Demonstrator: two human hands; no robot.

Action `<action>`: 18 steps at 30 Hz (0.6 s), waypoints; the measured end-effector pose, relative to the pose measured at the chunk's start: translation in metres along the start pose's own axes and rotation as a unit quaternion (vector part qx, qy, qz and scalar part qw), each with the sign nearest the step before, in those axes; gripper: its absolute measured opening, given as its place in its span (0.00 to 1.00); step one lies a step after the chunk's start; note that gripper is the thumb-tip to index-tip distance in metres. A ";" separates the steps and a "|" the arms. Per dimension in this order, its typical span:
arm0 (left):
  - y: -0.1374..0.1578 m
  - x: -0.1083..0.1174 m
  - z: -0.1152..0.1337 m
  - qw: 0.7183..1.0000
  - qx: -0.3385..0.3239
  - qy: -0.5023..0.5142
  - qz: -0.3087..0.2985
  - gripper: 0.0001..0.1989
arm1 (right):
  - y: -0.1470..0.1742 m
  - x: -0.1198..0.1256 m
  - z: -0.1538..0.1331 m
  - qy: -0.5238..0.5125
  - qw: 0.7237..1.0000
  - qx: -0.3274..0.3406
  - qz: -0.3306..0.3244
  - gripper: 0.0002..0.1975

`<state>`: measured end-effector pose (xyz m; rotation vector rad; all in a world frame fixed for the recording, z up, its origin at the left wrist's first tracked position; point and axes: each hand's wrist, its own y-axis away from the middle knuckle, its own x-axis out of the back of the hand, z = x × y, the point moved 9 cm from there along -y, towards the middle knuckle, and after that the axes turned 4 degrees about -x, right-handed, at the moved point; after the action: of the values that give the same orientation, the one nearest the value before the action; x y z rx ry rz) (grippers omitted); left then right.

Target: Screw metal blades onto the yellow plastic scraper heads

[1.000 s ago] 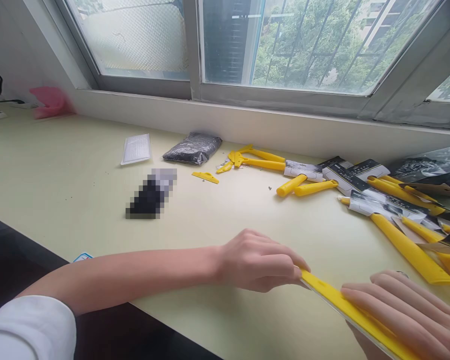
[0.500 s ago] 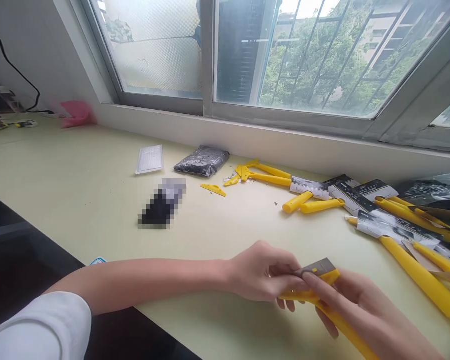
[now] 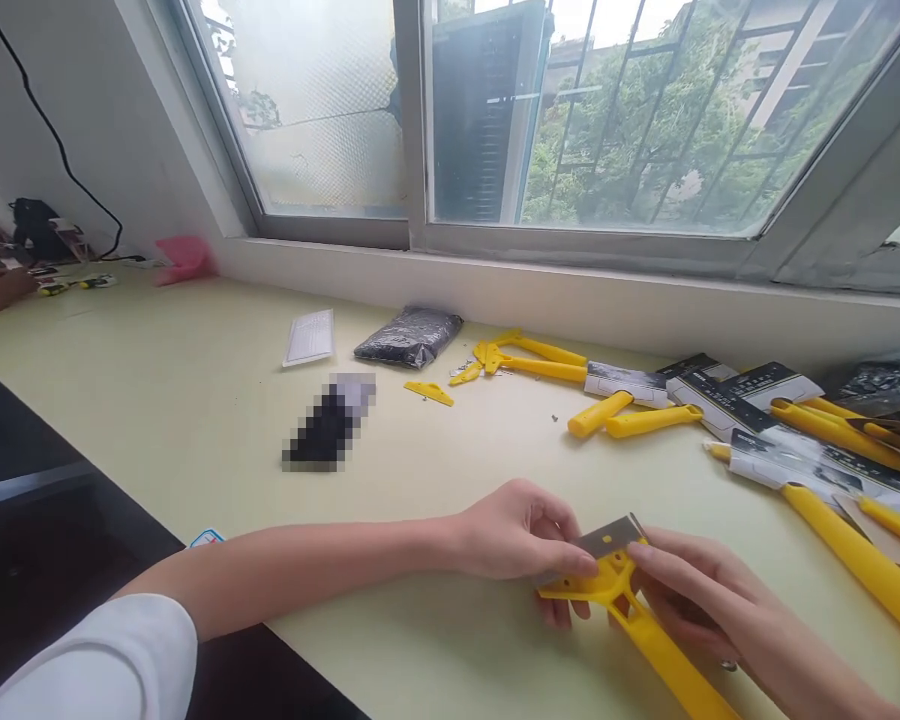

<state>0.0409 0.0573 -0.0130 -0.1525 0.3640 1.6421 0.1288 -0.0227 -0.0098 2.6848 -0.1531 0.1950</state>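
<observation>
A yellow scraper [image 3: 651, 634] lies between my hands, its handle running down toward the lower right. A grey metal blade [image 3: 609, 536] sits against its wide head, and yellow pegs show through holes in the metal. My left hand [image 3: 531, 538] is closed on the left end of the head and blade, thumb on top. My right hand [image 3: 694, 585] pinches the right end of the head, with the thumb near the blade's corner. A small shiny piece of metal [image 3: 729, 665] shows under the right hand's fingers. The fingers beneath the head are partly hidden.
Yellow scrapers in printed sleeves [image 3: 817, 470] lie along the right. A yellow head plate [image 3: 429, 392] and small screws [image 3: 555, 418] rest mid-table. Behind are a dark plastic-wrapped package [image 3: 409, 337] and a clear lidded case [image 3: 309, 338]. A co-worker's hand [image 3: 0, 290] is at far left.
The scraper head has shifted a little left and turned, showing more of its yellow face. My right thumb has moved from the blade's middle to its right corner. The camera view has tilted slightly.
</observation>
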 end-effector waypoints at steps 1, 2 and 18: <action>0.000 -0.001 0.000 1.000 0.005 -0.003 0.000 0.25 | 0.001 0.000 0.000 -0.005 1.000 0.002 0.005 0.27; 0.000 -0.001 0.000 1.000 0.010 -0.006 -0.003 0.24 | 0.001 0.000 0.000 -0.009 1.000 0.003 0.009 0.27; 0.010 0.049 0.058 0.861 -0.040 -0.498 0.101 0.25 | -0.015 0.019 0.025 -0.045 0.996 0.008 0.081 0.29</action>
<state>0.0324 0.1218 0.0276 0.6869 -0.5014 1.7153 0.1527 -0.0214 -0.0350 2.6978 -0.4005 0.1243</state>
